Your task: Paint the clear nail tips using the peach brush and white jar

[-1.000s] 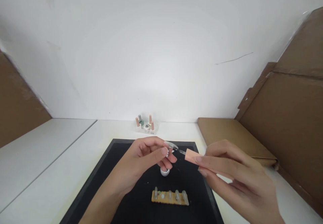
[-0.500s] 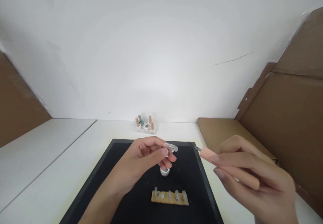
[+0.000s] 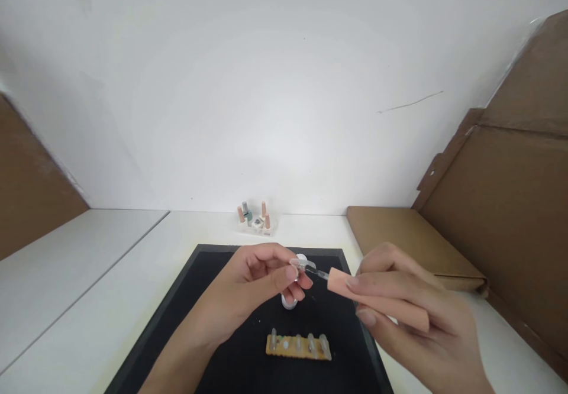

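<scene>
Left hand: part-curled, pinching clear nail-shaped piece | Right hand: closed round peach-handled brush | Brush end overlaps piece, apparently brushing; contact calls for steady pinch | Nearer than hands: yellow strip, black mat

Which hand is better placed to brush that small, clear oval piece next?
Probably the right hand: it holds the cylindrical peach-handled brush, bristles at the clear piece. The left hand is pinching that piece.
</scene>
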Available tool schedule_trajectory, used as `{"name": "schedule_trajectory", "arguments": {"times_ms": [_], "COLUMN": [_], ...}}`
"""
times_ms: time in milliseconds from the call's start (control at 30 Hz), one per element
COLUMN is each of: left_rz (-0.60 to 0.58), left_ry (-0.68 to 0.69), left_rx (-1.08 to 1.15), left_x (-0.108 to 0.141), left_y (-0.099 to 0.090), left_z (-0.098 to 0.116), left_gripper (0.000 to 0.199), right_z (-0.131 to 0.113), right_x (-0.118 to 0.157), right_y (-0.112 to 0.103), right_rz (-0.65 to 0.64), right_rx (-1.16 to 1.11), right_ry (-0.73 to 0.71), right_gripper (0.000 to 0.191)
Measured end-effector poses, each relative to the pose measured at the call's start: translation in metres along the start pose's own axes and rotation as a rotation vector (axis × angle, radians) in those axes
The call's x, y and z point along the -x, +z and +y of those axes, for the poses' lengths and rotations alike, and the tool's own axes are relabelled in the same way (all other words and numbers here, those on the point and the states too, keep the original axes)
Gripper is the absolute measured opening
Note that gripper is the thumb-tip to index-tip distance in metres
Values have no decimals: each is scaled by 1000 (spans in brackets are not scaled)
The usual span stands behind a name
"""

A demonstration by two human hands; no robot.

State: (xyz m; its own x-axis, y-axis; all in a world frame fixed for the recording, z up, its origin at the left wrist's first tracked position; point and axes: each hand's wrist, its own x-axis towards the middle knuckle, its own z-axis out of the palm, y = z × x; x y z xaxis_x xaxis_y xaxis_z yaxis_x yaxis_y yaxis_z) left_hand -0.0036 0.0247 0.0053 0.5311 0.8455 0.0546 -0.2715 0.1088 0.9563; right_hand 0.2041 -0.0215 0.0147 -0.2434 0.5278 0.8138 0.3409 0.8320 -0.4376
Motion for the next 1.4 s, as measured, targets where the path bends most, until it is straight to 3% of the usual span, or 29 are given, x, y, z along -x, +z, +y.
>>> {"name": "schedule_trajectory", "arguments": {"times_ms": [400,633,900,1133,1400], "left_rz": [1,-4,13,-10,-26], "left_ry": [-14,-7,-19,-10,-19], "left_rx": [-19,-18,-82,-81,-105], "left_x": [2,-1,-2,-4,-2], "left_y": [0,4,2,6,4], "left_z": [3,2,2,5,3], "left_gripper": [10,10,11,12,14], "right_z": [-2,-4,-5,-7,-7], "right_x": [7,0,8,0,6], "right_y": [-5,-2,1,3,0], "right_rz": [33,-19,102,-24,80], "right_rx": [82,79,104,110,170], "right_ry": [-52,-46,-26,-91,-68], "right_gripper": [32,30,28,30,30]}}
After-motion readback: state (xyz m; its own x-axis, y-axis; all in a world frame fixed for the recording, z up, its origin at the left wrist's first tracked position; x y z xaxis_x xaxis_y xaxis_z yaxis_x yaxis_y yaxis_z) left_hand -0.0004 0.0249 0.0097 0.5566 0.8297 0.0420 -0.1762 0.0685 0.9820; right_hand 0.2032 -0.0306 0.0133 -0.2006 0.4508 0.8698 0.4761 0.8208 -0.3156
